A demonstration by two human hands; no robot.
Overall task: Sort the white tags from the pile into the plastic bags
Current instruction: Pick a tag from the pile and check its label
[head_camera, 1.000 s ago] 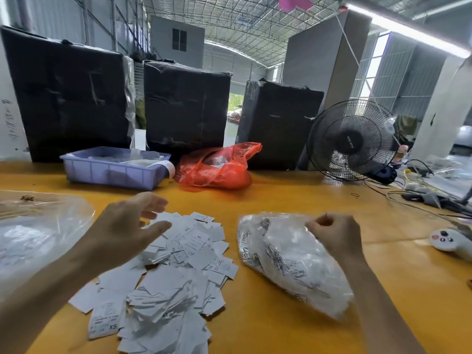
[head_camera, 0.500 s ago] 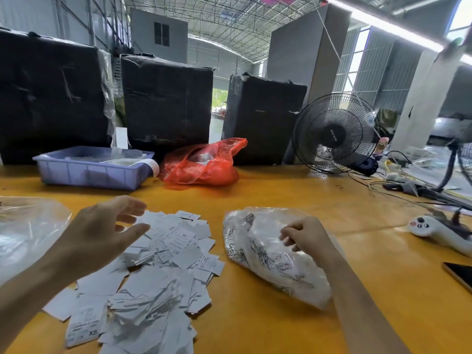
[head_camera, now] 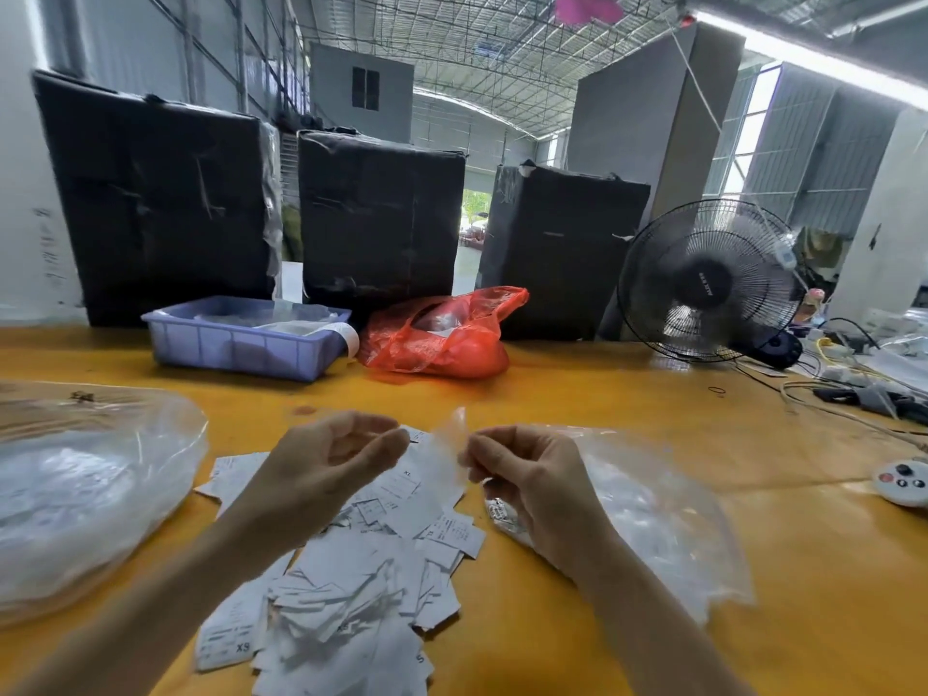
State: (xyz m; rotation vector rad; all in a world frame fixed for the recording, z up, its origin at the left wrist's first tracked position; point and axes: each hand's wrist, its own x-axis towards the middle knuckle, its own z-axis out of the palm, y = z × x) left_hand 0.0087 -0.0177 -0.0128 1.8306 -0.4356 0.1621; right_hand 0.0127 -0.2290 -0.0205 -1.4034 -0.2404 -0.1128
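Note:
A loose pile of white tags, printed with sizes such as XS and XL, lies on the yellow table in front of me. To its right lies a clear plastic bag holding some tags. My right hand pinches the bag's left edge and lifts it off the table. My left hand hovers above the pile with curled fingers, its thumb and fingertips pinching the same raised film. A second, larger clear bag with white contents sits at the left.
At the back stand a blue tray, a red plastic bag, three black wrapped boxes and a black fan. Cables and a white remote lie at the right.
My left hand moved right from over the pile to the bag's edge. My right hand raised that edge, and the bag now lies flatter and more spread out.

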